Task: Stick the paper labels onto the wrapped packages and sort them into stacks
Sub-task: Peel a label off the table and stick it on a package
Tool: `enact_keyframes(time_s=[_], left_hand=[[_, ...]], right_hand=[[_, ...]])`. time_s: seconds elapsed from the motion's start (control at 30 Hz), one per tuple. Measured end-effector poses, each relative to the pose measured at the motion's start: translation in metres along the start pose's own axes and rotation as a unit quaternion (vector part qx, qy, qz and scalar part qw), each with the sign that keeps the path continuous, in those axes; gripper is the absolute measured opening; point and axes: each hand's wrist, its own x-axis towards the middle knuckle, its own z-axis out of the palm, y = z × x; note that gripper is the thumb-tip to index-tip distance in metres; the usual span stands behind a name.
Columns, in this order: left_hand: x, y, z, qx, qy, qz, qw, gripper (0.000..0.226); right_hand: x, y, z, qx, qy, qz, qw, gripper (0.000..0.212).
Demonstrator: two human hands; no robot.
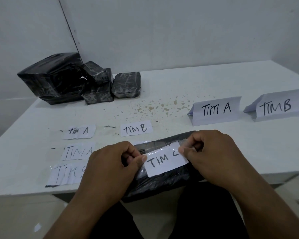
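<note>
1. White counter (179, 87), near edge: left hand (110, 168) and right hand (212, 152) pinch opposite ends of a "TIM C" label (164, 161) over a black wrapped package (162, 185).
2. Labelling is underway; next, press the label flat, then stack the package.

The surface (179, 87) is white, speckled with brownish spots at its centre. The wrapped packages (72, 80) at 11 o'clock are glossy black. The paper labels (166, 159) and folded signs (216, 110) are white with black handwritten lettering.
</note>
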Motion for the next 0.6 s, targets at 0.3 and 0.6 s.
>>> enact_keyframes(time_s=[0.3,0.6], left_hand=[[0.001,-0.001,0.004,0.01,0.015,0.012,1.0,0.022],[-0.006,0.004,0.007,0.026,0.067,0.034,0.997,0.022]], right_hand=[[-0.006,-0.003,0.001,-0.014,0.009,0.004,1.0,0.018],[-0.011,-0.004,-0.001,-0.022,0.038,0.003,0.999,0.017]])
